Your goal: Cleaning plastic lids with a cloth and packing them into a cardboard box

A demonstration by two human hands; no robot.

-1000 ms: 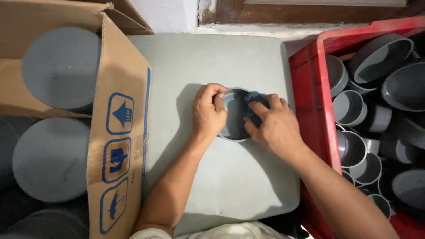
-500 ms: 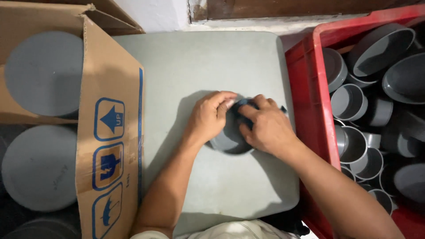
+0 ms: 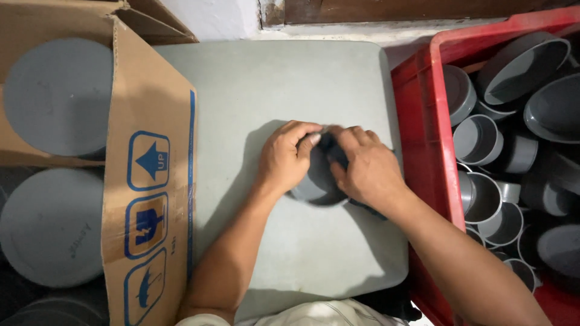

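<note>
Fingers of your left hand (image 3: 289, 158) and right hand (image 3: 364, 170) press together on a grey pipe cap (image 3: 315, 184) mid-table (image 3: 260, 90), apparently fitting it; next, firm even pressure.

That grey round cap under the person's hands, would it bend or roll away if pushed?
The grey cap looks like moulded plastic with a thick wall, so probably stiff. It lies flat on the table between the left hand and right hand, so it should slide rather than roll. It is probably light.
</note>
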